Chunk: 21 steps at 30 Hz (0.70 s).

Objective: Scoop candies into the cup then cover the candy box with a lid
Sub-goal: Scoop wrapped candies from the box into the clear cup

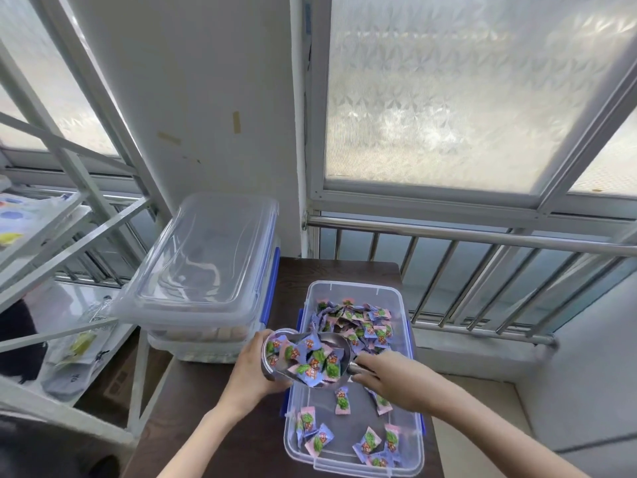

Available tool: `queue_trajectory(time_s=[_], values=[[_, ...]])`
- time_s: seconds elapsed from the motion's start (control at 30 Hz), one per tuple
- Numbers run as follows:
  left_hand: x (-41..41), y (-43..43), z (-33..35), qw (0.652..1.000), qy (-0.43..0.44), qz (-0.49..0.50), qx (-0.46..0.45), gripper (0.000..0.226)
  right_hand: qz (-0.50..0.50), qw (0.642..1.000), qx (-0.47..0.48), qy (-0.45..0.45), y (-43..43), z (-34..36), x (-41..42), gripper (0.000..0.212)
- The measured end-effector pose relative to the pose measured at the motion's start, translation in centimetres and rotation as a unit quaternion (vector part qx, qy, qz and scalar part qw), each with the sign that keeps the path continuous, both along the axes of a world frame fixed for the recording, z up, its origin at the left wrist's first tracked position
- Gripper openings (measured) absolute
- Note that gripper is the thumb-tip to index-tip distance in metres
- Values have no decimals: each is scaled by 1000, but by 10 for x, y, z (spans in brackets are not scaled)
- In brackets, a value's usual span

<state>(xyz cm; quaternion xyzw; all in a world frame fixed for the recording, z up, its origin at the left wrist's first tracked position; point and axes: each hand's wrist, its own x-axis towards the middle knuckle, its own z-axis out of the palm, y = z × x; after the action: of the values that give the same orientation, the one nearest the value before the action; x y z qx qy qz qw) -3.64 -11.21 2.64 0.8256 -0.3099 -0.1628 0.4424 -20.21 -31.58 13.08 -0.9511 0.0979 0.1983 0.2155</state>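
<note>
Metal scoop [310, 360], heaped with wrapped candies, in right fingers [362, 374]; left fingers [255, 350] seemingly grip cup [272, 353].

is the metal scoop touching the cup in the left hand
Touching. The head view shows the scoop tipped with its mouth lying over the rim of the cup, candies bridging both, with no gap showing between them.

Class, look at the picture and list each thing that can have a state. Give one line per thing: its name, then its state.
Candy box: open, no lid, partly filled.
Scoop: loaded with candies, tipped toward the cup.
Cup: held, candies inside.
Left hand: gripping the cup.
Right hand: gripping the scoop's handle.
Stacked boxes: lidded, top lid closed.
</note>
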Motion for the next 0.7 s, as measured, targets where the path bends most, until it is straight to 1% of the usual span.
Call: queue_trajectory(time_s=[0.07,0.17,0.37,0.47,0.7], values=[[-1,2,-1,1000,5,2,-7,74,32,999,-43,12,6,23,13,28],[-3,6,-6,1000,18,15,-19,75,56,993,-100,5,12,46,30,31],[-1,9,-15,997,51,45,-47,78,101,978,-181,-14,17,51,42,17],[-1,10,-18,995,56,59,-49,77,107,976,-191,-7,10,52,34,23],[-3,7,-19,995,56,64,-50,77,101,980,-173,-13,-3,53,15,30]])
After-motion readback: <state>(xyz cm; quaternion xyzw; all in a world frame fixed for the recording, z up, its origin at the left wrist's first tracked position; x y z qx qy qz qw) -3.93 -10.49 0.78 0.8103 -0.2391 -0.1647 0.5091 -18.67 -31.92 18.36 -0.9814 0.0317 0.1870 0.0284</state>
